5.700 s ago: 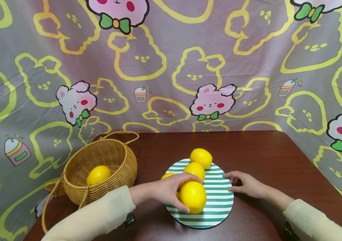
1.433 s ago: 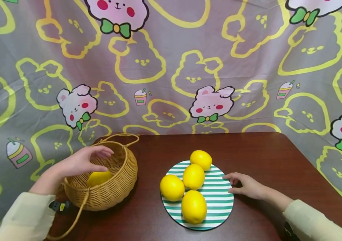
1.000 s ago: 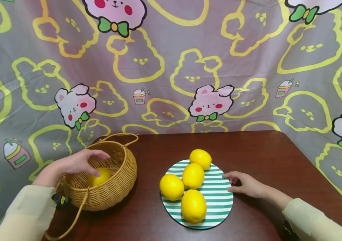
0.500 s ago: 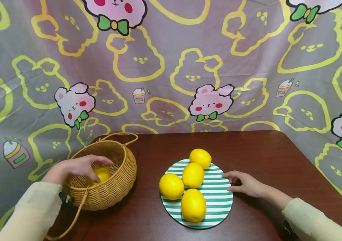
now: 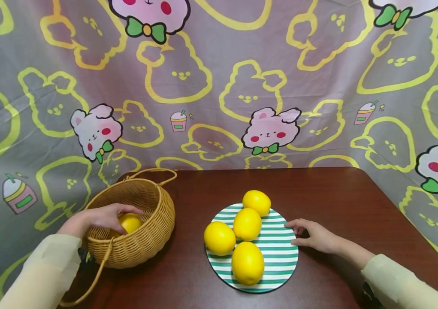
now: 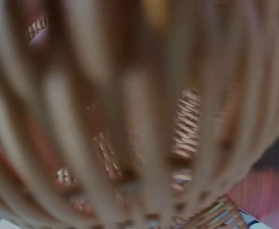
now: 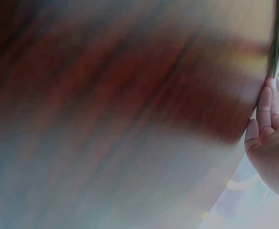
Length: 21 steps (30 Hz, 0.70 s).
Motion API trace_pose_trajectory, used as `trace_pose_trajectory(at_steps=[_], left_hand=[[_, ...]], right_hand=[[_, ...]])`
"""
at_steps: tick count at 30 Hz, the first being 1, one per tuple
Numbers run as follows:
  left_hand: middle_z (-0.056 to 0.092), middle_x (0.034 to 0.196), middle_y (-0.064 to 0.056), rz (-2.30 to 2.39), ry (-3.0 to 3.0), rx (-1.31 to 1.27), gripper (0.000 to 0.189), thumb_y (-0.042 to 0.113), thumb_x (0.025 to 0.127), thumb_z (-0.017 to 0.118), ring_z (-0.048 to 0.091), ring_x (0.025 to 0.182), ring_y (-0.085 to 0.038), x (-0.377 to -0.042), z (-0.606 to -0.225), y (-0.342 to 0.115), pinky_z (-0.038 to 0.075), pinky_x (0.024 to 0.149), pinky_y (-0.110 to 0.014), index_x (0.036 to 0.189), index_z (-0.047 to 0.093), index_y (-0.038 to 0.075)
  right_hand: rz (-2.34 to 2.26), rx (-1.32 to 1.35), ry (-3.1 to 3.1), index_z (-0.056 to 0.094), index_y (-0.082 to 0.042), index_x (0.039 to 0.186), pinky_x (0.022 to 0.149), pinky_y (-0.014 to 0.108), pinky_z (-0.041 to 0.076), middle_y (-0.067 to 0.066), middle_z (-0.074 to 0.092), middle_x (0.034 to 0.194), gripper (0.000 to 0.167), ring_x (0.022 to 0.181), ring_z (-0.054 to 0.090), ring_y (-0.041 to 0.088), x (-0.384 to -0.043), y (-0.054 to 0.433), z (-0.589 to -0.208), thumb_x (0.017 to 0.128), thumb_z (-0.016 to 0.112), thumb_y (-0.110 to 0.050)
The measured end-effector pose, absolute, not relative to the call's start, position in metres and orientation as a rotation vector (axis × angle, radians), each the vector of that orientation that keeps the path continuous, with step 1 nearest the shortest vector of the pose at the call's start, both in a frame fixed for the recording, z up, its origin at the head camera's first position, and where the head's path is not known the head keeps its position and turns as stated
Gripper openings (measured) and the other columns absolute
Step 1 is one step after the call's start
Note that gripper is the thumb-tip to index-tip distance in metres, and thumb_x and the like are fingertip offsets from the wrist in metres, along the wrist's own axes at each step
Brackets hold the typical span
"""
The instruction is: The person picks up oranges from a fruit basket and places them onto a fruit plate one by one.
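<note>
My left hand [image 5: 107, 217] reaches over the near rim of a round wicker basket [image 5: 134, 249]. Its thumb and fingers curl around a yellow lemon [image 5: 130, 222] inside, covering part of it. The left wrist view is filled by blurred basket weave [image 6: 144, 143], with hand and lemon hidden there. On a green-and-white striped plate [image 5: 278, 257] lie several lemons, one [image 5: 247, 263] nearest the front. My right hand [image 5: 315, 235] touches the plate's right rim with relaxed, slightly bent fingertips. In the right wrist view, that hand [image 7: 273, 148] meets the plate edge [image 7: 276, 38].
The dark red-brown wooden table [image 5: 330, 193] carries everything. Wicker handles stand out from the basket, one handle [image 5: 97, 279] toward the front and another handle [image 5: 153, 170] at the back. A patterned cloth [image 5: 219, 77] hangs behind and at both sides.
Earlier my left hand held a lemon over the plate; that lemon now lies on the plate's front. The hand moved left and sank into the basket around the lemon. The right hand stayed put.
</note>
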<state>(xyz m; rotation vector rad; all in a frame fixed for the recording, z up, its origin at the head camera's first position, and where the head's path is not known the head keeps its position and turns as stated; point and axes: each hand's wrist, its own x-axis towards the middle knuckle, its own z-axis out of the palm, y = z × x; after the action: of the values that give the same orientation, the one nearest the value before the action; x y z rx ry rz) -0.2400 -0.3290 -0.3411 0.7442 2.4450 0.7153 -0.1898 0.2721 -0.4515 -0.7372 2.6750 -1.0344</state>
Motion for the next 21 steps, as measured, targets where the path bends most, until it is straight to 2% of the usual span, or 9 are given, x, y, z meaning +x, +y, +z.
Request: trace_pose_trajectory(at_steps=[6, 13, 21], left_hand=[[0.057, 0.117, -0.015, 0.743, 2.444, 0.707, 0.064, 0.005, 0.073, 0.078, 0.05, 0.092, -0.025, -0.242, -0.348, -0.333, 0.044, 0.075, -0.031, 0.131, 0.055, -0.002], [0.054, 0.109, -0.011, 0.718, 2.426, 0.53, 0.068, 0.002, 0.073, 0.077, 0.049, 0.089, -0.026, -0.244, -0.356, -0.33, 0.043, 0.073, -0.037, 0.136, 0.052, 0.002], [0.053, 0.113, -0.013, 0.694, 2.411, 0.498, 0.074, 0.003, 0.072, 0.078, 0.049, 0.092, -0.027, -0.244, -0.355, -0.328, 0.043, 0.076, -0.038, 0.139, 0.047, 0.002]], right_hand=[[-1.041, -0.742, 2.666, 0.057, -0.005, 0.13, 0.072, 0.023, 0.045, -0.002, 0.053, 0.093, 0.049, 0.086, 0.049, 0.013, -0.192, 0.273, -0.455, 0.088, 0.072, -0.026], [-1.041, -0.764, 2.671, 0.057, -0.005, 0.129, 0.073, 0.024, 0.045, -0.003, 0.053, 0.093, 0.048, 0.086, 0.049, 0.012, -0.191, 0.273, -0.455, 0.089, 0.072, -0.026], [-1.035, -0.748, 2.675, 0.057, -0.005, 0.13, 0.073, 0.023, 0.046, -0.003, 0.053, 0.093, 0.049, 0.086, 0.05, 0.013, -0.19, 0.272, -0.453, 0.089, 0.072, -0.026]])
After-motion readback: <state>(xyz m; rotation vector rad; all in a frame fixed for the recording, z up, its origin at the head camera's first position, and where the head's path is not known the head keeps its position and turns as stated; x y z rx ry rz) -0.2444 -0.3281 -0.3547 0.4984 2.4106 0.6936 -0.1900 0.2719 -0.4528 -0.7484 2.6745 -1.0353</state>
